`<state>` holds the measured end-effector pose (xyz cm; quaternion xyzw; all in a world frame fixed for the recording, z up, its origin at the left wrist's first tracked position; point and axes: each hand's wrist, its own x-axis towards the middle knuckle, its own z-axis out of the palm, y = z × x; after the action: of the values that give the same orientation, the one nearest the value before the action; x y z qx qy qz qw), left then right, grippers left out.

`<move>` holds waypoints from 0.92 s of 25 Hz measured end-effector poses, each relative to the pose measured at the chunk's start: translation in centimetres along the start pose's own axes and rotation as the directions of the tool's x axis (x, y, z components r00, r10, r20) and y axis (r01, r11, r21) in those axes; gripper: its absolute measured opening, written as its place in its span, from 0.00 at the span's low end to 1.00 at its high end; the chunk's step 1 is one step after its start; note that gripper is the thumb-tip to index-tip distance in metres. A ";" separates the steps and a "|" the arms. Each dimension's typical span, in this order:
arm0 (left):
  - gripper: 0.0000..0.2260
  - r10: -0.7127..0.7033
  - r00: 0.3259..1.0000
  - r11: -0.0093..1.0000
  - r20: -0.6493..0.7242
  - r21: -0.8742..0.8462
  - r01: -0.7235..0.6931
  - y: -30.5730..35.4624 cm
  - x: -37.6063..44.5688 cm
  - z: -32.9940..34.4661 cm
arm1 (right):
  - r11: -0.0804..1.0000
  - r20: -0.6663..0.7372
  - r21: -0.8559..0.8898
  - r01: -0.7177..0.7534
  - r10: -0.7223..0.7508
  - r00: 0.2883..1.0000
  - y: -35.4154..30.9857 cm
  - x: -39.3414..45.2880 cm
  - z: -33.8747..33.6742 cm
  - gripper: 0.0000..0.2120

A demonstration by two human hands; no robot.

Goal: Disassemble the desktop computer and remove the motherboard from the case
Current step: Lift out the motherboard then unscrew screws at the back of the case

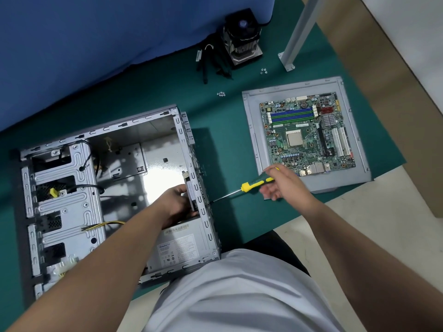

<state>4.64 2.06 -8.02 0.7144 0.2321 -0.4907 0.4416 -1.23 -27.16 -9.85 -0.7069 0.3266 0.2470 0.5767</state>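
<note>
Your right hand grips the screwdriver, shaft pointing left into the case wall your left hand clasps.

Green motherboard flat beside open case

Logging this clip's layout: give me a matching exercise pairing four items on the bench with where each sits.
Things:
1. green motherboard
2. yellow-and-green screwdriver
3. black finned cooler fan
4. grey power supply box

Places:
A. inside the open grey metal case, near corner
B. on a flat grey metal panel
C. far edge of the green mat, by black cables
D. in the right hand

Pairs: 1-B, 2-D, 3-C, 4-A
</note>
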 end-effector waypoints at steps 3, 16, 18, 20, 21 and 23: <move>0.17 0.012 1.000 0.999 -0.002 0.035 -0.012 0.1 -0.1 0.0 | 0.962 -0.082 -0.272 0.031 -0.056 0.995 -0.7 0.4 -0.3 0.18; 0.16 -0.005 1.000 0.999 0.009 -0.048 0.006 -0.3 0.6 -0.1 | 0.998 0.087 -0.058 -0.028 0.033 0.996 -0.5 0.7 -1.0 0.12; 0.17 -0.002 1.000 0.999 0.005 -0.047 0.002 -0.4 0.8 -0.1 | 0.973 -0.005 -0.230 0.000 -0.001 1.000 -0.4 0.8 -0.6 0.17; 0.17 -0.002 1.000 0.998 0.022 -0.066 0.003 -0.5 0.8 -0.2 | 0.997 -0.006 -0.075 0.004 -0.004 1.000 -0.2 0.9 -0.4 0.08; 0.18 -0.008 0.999 0.996 0.031 -0.090 0.011 -0.6 0.9 -0.2 | 0.998 0.040 0.067 -0.022 0.019 0.999 -0.3 0.8 -0.5 0.06; 0.18 -0.020 0.999 0.991 0.036 -0.133 0.024 -0.7 1.0 -0.2 | 0.966 0.111 0.246 -0.084 0.058 0.992 -0.8 0.2 -0.5 0.05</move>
<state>4.66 2.50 -9.12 0.6721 0.2648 -0.4911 0.4869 -0.56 -27.58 -9.37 -0.6026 0.3500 0.2605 0.6682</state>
